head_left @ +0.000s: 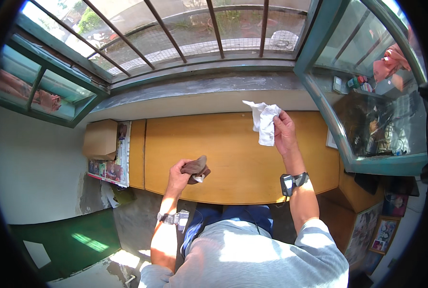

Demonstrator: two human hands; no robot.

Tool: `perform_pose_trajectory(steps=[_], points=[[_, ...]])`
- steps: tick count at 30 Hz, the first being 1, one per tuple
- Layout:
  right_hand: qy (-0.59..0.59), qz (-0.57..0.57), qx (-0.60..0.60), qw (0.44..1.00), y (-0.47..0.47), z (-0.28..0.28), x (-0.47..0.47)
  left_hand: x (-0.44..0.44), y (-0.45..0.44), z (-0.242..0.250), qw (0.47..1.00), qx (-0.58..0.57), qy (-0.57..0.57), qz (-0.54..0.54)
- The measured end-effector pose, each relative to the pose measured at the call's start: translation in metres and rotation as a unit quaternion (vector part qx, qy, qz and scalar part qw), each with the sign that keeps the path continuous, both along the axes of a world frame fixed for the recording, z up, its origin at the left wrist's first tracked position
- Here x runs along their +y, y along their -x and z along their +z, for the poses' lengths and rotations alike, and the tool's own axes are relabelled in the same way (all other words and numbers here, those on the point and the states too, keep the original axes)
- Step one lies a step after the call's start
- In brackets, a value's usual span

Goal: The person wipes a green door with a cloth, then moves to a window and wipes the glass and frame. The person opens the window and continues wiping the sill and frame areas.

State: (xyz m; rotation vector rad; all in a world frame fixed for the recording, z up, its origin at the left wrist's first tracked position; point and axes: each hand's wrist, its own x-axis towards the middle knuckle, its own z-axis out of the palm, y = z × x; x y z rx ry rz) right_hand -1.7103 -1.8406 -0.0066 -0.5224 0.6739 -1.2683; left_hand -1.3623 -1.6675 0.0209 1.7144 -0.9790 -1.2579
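My left hand (178, 177) grips a folded brown cloth item (194, 169) above the front part of the wooden desk (214, 144); a bit of white shows at its lower edge. Whether it is a pouch, a wallet or plain cloth I cannot tell. Raised over the desk's back right part, my right hand (285, 130) pinches a crumpled white tissue or cloth (265, 120) between thumb and fingers. The white piece hangs down in two folds, apart from the brown one. Each wrist wears a strapped device.
A brown cardboard box (100, 139) sits on a printed sheet (122, 163) at the desk's left end. An open green-framed window sash (350, 158) leans in over the right end; another sash (70, 120) hangs at the left. Behind the desk run a sill (199, 88) and barred window.
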Motion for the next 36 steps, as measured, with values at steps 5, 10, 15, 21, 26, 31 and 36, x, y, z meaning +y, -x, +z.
perform_pose_trajectory(steps=[5, 10, 15, 21, 26, 31, 36], points=[[0.023, 0.066, -0.046, 0.996, -0.011, 0.028, 0.013, -0.009, 0.004, 0.019, 0.999, 0.046, -0.003, -0.029], [0.023, 0.054, -0.006, 0.998, -0.025, 0.061, 0.019, -0.023, -0.003, 0.029, 0.993, 0.06, 0.032, -0.096], [0.084, 0.023, 0.091, 0.992, -0.051, 0.113, 0.0, -0.034, -0.013, 0.031, 0.989, 0.048, 0.081, -0.115], [0.14, 0.032, 0.139, 0.98, -0.105, 0.161, -0.024, -0.029, -0.049, 0.026, 0.987, 0.032, 0.096, -0.126], [0.125, 0.077, 0.143, 0.979, -0.156, 0.157, -0.054, -0.026, -0.091, 0.019, 0.989, 0.037, 0.117, -0.082], [0.104, 0.086, 0.154, 0.979, -0.193, 0.15, -0.073, -0.022, -0.133, 0.023, 0.992, 0.026, 0.114, -0.057], [0.117, 0.105, 0.176, 0.972, -0.229, 0.149, -0.092, -0.015, -0.157, 0.032, 0.991, 0.02, 0.133, -0.011]])
